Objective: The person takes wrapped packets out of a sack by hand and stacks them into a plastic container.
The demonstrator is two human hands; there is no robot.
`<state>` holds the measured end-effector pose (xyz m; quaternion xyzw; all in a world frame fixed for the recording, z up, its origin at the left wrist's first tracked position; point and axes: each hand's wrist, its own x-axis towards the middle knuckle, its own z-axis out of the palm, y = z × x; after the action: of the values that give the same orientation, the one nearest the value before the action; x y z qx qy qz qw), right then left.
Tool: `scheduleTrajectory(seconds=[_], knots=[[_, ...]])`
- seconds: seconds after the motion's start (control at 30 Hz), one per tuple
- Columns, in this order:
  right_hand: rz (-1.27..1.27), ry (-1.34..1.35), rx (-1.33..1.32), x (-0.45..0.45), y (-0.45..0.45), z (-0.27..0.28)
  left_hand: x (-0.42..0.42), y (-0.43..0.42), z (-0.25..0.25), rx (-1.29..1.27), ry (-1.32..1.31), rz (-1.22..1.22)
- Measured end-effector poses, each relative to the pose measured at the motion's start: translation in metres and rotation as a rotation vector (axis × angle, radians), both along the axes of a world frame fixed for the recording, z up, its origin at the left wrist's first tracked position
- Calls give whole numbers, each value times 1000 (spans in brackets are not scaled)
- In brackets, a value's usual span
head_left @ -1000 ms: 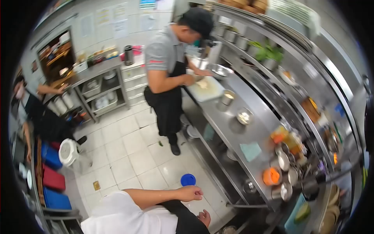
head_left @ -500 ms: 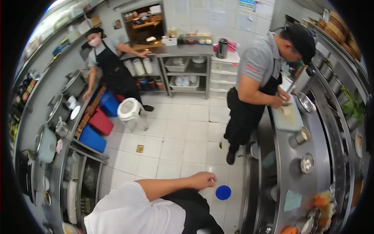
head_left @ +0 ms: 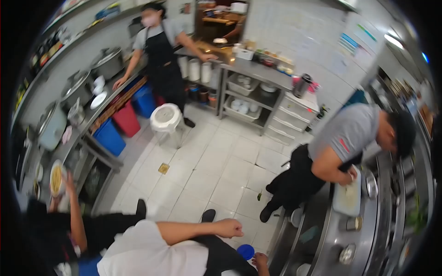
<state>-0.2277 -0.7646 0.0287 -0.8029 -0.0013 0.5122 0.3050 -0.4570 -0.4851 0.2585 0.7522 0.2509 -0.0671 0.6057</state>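
Note:
My left hand (head_left: 229,227) reaches across the front of my body, out of a white sleeve. Its fingers are curled closed; whether anything small is inside them I cannot make out. At the bottom edge my right hand (head_left: 260,261) shows in part, its fingers blurred and partly hidden. Between and below the hands, a round blue object (head_left: 245,251) appears to be on the floor; neither hand clearly touches it. My dark apron (head_left: 221,253) hangs beneath the left forearm.
Lower left, a person carries an oval dish (head_left: 57,179) of yellowish food. A co-worker in grey works at a cutting board (head_left: 346,202) on the right steel counter. Another stands behind a white stool (head_left: 165,115). Pots (head_left: 77,87) line the left counter.
My view has turned and tilted. A person with an oval dish has come into view at lower left. My right hand now shows at the bottom; my left hand stays curled.

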Motion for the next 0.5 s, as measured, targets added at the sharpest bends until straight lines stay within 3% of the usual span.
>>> scheduleTrajectory(seconds=[0.07,0.17,0.3,0.4,0.47,0.5], knots=[[-64,149,73,8,34,0,20,25,-9,337,-257,9],[142,18,61,-13,93,38,51,66,24,272,-337,63],[223,-67,171,-19,128,29,71,110,55,183,-383,102],[204,-147,168,-23,150,41,84,137,43,163,-409,87],[465,-388,133,-16,150,36,91,156,36,160,-414,51],[435,-387,138,-10,154,29,92,168,33,148,-386,55]])
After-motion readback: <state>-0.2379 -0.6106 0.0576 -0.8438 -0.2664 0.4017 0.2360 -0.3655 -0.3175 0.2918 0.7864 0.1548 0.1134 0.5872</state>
